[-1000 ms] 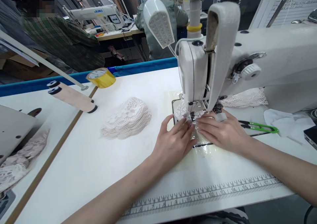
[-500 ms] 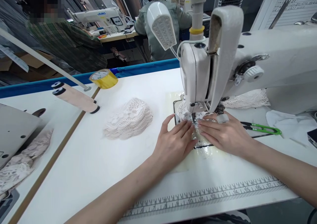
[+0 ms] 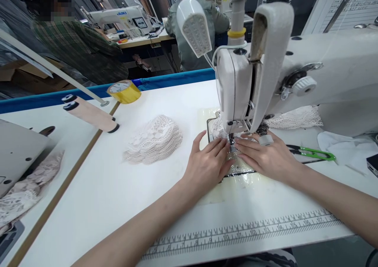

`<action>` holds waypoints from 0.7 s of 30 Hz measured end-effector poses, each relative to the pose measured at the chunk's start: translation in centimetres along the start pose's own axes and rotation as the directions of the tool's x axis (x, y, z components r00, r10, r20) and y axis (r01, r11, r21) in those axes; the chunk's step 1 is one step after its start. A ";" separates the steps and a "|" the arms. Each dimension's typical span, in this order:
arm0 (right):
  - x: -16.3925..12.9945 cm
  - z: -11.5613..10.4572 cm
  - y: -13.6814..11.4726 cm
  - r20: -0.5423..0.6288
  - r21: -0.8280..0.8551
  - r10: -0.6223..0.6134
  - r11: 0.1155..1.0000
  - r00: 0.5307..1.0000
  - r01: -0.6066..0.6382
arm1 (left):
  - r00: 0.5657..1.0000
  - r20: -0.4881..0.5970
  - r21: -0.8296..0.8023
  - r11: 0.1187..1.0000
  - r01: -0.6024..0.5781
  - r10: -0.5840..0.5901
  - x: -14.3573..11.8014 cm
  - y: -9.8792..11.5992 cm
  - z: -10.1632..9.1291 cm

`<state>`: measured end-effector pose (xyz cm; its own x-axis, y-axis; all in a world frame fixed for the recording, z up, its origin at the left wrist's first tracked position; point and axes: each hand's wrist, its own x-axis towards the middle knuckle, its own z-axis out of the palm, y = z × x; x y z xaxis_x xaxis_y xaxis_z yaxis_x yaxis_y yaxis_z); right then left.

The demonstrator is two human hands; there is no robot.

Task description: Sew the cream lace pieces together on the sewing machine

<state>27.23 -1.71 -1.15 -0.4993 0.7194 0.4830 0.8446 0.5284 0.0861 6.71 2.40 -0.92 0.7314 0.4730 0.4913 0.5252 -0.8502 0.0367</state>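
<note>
The scalloped lace piece (image 3: 218,128) under my sewing machine (image 3: 233,89) has shifted: a moment ago its near part lay in front of the presser foot (image 3: 232,141), between my fingers, and now shiny metal shows there. I take that to mean most of this piece has been fed past the needle, with only its near edge left at the foot.

My left hand (image 3: 206,160) is open and palm-down, fingers extended to the left of the foot, thumb apart. My right hand (image 3: 271,154) mirrors it, also open, its fingertips beside the foot; neither grips anything that I can see. A stack of lace pieces (image 3: 156,139) lies to my left on the bench (image 3: 165,196).

For writing, the white machine (image 3: 124,19) across the room reads JUKI in blue. The printed ruler (image 3: 236,235) along my bench edge shows numbers, 10 and 12 among them. The label on the yellow tape roll (image 3: 126,93) and the handwritten sheet (image 3: 342,9) are too small to read.
</note>
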 end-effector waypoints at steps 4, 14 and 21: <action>0.0 0.1 0.0 -0.008 -0.030 -0.006 1.000 1.000 0.006 | 1.000 0.008 0.012 1.000 -0.003 0.003 -0.1 0.0 0.0; 0.2 -0.4 0.4 -0.017 -0.101 -0.070 0.993 0.997 0.068 | 0.995 0.103 0.145 0.989 -0.004 -0.011 0.2 -1.3 -0.9; 0.3 -1.6 -0.6 -0.182 -0.013 -0.098 0.995 0.978 0.097 | 0.997 -0.027 0.170 0.983 -0.063 0.068 -0.2 -0.7 -2.2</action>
<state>26.91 -2.50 0.37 -0.5357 0.5699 0.6230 0.7947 0.5896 0.1440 5.30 2.40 0.85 0.7534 0.4073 0.5163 0.5446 -0.8265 -0.1427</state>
